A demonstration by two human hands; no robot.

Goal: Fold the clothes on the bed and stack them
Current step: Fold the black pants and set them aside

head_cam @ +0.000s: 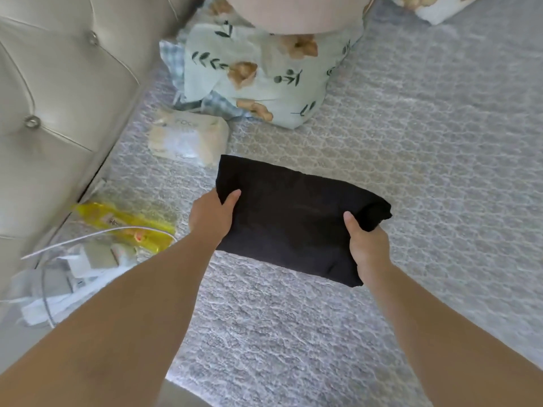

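Observation:
A black garment, folded into a flat rectangle, lies in the middle of the grey patterned bed. My left hand grips its left end, thumb on top and fingers hidden beneath. My right hand grips the near right corner the same way, thumb pressing the top. Whether the garment rests on the bed or hangs just above it is unclear.
A floral pale-green cloth lies bunched at the back by a pink cushion. A tissue pack sits left of the garment. A yellow packet, white cables and chargers lie along the tufted beige headboard.

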